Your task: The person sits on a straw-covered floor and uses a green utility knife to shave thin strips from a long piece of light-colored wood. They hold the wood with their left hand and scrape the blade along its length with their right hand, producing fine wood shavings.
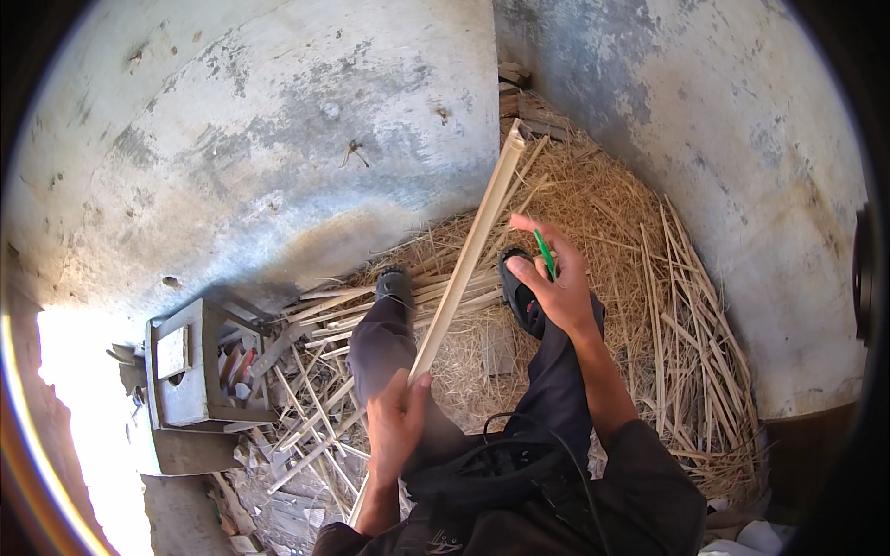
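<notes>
My left hand (pixel 397 422) is closed round the lower end of a long pale strip of split bamboo or wood (pixel 468 255). The strip slants up and away to the right, its far end above the straw near the wall corner. To the right of the strip, my right hand (pixel 562 283) grips a slender green object (pixel 544 255) with a pointed end, perhaps a pen or a small handle; its kind is not clear. The forefinger of that hand stretches toward the strip, apart from it.
A grey wooden box (pixel 181 389) with odds and ends inside stands at the left. Straw and fine shavings (pixel 593 199) cover the floor, with piled long strips (pixel 691 371) along the right wall. More strips (pixel 320 417) lie crossed by my left leg. My shoes (pixel 394 284) rest among them.
</notes>
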Available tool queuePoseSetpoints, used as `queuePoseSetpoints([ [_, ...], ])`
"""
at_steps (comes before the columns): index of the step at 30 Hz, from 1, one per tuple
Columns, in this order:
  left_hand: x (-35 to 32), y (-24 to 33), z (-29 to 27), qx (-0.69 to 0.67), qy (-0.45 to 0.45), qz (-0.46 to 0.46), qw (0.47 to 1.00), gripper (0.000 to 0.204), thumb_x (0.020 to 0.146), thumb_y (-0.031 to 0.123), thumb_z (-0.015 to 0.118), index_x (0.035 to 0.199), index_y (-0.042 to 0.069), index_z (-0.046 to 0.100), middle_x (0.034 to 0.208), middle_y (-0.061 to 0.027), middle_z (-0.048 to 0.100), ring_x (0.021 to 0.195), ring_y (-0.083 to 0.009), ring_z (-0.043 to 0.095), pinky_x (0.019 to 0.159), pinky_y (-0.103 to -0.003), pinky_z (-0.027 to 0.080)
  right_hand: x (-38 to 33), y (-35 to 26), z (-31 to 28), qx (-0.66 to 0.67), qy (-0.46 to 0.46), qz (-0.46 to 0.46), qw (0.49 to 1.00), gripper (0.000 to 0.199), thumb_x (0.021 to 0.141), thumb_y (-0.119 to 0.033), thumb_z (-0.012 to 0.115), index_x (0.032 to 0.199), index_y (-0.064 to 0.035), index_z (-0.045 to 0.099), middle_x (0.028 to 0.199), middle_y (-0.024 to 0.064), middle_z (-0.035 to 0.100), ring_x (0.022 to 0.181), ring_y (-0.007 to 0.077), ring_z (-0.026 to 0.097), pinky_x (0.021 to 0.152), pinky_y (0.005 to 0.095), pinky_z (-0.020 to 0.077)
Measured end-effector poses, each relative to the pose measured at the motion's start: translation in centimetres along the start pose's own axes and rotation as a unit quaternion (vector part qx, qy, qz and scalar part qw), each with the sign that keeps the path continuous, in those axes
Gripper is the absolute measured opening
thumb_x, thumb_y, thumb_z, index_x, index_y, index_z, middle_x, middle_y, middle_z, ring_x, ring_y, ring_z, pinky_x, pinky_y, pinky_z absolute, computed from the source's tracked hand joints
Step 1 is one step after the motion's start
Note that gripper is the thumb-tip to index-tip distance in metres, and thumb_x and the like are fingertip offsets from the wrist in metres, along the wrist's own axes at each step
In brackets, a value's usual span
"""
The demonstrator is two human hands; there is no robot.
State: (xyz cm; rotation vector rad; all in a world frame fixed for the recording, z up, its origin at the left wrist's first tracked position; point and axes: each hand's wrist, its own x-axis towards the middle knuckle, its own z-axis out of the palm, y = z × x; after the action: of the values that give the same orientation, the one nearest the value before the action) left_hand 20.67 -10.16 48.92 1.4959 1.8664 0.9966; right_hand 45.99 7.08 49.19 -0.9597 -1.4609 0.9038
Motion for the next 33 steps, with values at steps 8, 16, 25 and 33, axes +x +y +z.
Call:
queuePoseSetpoints([
  [8,-0.1,-0.9,0.4,-0.012,0.020,0.019,1.000,0.039,0.110,0.026,0.071,0.085,0.000,0.059,0.061,-0.0106,0.050,0.058,-0.0148,0.039,0.054,-0.038,0.037,0.1,3.3,0.2,-0.048,-0.239,0.068,0.967,0.056,0.098,-0.029,0.085,0.146,-0.0055,0.068,0.119,0.0041,0.078,0.092,0.0075,0.064,0.070,0.0281,0.0495],
  [16,0.8,-3.4,-1.3,-0.010,0.052,-0.008,0.999,0.039,0.115,0.033,0.064,0.092,0.001,0.064,0.066,-0.0015,0.056,0.060,-0.0080,0.048,0.055,-0.032,0.039,-0.7,2.4,-0.9,0.042,-0.251,0.077,0.964,0.046,0.100,-0.026,0.085,0.139,-0.0078,0.068,0.098,-0.0020,0.065,0.080,0.0052,0.052,0.072,0.0263,0.0429],
  [25,0.6,-4.1,-0.9,-0.131,-0.025,-0.057,0.989,0.035,0.117,0.036,0.060,0.102,0.006,0.068,0.069,0.0056,0.053,0.057,-0.0019,0.046,0.050,-0.024,0.034,-1.2,2.8,0.2,0.188,-0.199,0.120,0.954,0.046,0.109,-0.029,0.074,0.146,-0.0030,0.066,0.098,-0.0037,0.063,0.088,0.0044,0.055,0.078,0.0247,0.0479],
  [33,0.8,-2.1,0.2,-0.195,-0.081,-0.053,0.976,0.027,0.113,0.024,0.067,0.100,0.001,0.069,0.072,0.0036,0.054,0.067,-0.0050,0.045,0.058,-0.029,0.039,-2.3,2.1,2.8,0.218,-0.159,0.089,0.959,0.039,0.106,-0.018,0.077,0.140,-0.0015,0.070,0.094,-0.0038,0.066,0.084,0.0051,0.059,0.078,0.0243,0.0503],
])
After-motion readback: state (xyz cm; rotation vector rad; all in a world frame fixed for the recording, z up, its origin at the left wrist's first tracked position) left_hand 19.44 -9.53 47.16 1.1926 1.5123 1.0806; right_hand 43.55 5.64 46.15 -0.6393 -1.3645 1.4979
